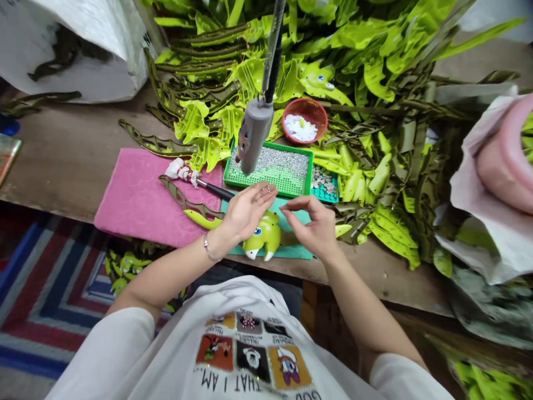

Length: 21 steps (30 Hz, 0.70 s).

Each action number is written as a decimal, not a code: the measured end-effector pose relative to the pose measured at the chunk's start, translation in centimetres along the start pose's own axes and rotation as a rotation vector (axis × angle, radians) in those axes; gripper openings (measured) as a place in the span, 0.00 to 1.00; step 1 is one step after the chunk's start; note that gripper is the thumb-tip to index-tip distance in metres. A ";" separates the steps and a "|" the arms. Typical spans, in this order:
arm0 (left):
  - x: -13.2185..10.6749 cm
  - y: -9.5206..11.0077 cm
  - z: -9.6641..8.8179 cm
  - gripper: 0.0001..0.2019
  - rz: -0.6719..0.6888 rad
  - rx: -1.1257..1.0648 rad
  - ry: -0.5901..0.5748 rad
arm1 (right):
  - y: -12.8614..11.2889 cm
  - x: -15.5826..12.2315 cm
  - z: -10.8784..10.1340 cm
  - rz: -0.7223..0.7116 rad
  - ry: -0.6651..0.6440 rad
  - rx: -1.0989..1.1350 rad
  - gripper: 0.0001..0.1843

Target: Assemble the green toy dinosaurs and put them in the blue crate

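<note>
From here I have my left hand (pixel 245 212) open, fingers spread, just over a green plastic dinosaur (pixel 266 236) lying on a teal mat (pixel 291 251). My right hand (pixel 310 225) sits just beside it, fingers loosely curled, gripping nothing. Past them are a green tray (pixel 268 145) of silver rhinestones and a hanging grey tool (pixel 254 136).

This is a small handcraft workshop: a wooden bench (pixel 70 150) heaped with lime-green moulded plastic pieces (pixel 366 72), with a green tray of rhinestones (pixel 268 169) and a grey tool on a hanging cord (pixel 254 136). A white sack (pixel 79 55) stands far left, and a striped rug (pixel 45 289) covers the floor near left.
</note>
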<state>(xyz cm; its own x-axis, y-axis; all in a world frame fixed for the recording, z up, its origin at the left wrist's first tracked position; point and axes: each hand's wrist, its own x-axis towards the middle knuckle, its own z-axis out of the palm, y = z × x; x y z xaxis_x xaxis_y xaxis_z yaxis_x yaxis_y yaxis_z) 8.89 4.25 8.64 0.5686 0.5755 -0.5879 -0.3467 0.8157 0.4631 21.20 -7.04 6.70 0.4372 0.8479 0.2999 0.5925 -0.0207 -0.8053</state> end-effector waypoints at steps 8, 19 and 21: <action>-5.4 -1.1 -5.6 0.11 -0.086 0.059 -0.047 | 0.5 -3.5 2.0 -0.163 0.018 -0.292 0.03; -6.9 -2.6 -6.3 0.11 -0.038 0.005 -0.091 | -3.0 -3.9 3.1 -0.229 -0.020 -0.242 0.09; -7.3 -2.7 -6.5 0.11 -0.041 0.000 -0.079 | -3.4 -4.0 3.7 -0.243 -0.021 -0.243 0.09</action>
<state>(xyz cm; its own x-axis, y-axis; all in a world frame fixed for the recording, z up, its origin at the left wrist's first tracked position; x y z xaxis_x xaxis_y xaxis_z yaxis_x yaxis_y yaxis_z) 0.83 -1.79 7.39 0.6394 0.5350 -0.5522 -0.3219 0.8385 0.4397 14.93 -8.42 6.35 0.2508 0.8541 0.4556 0.8229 0.0598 -0.5651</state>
